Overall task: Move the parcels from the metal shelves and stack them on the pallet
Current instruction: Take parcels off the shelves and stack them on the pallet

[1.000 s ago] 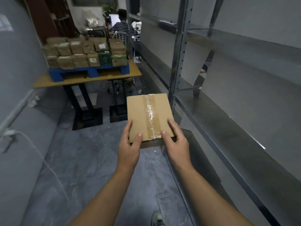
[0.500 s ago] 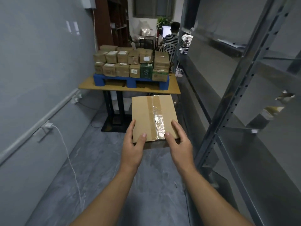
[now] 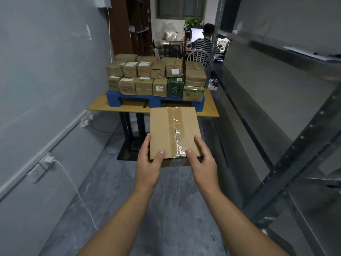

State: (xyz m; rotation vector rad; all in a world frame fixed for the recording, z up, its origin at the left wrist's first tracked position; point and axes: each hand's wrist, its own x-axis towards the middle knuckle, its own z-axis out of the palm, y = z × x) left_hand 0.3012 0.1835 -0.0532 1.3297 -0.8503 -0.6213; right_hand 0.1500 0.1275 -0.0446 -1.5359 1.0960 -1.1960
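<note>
Pallet [image 3: 114, 97] straight ahead, beyond far edge, already loaded two tiers. Left hand [image 3: 147, 163] clamps near-left corner of parcel [image 3: 162, 130], thumb on top, fingers along side. Parcel level in mid-air, long axis pointing at pallet; flat brown carton, tape strip lengthwise. Right hand [image 3: 203, 163] mirrors grip, equally near. Shelves [image 3: 295, 154] at right.

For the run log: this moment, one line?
carry | left hand: grips parcel | right hand: grips parcel | pallet: ahead, part stacked
</note>
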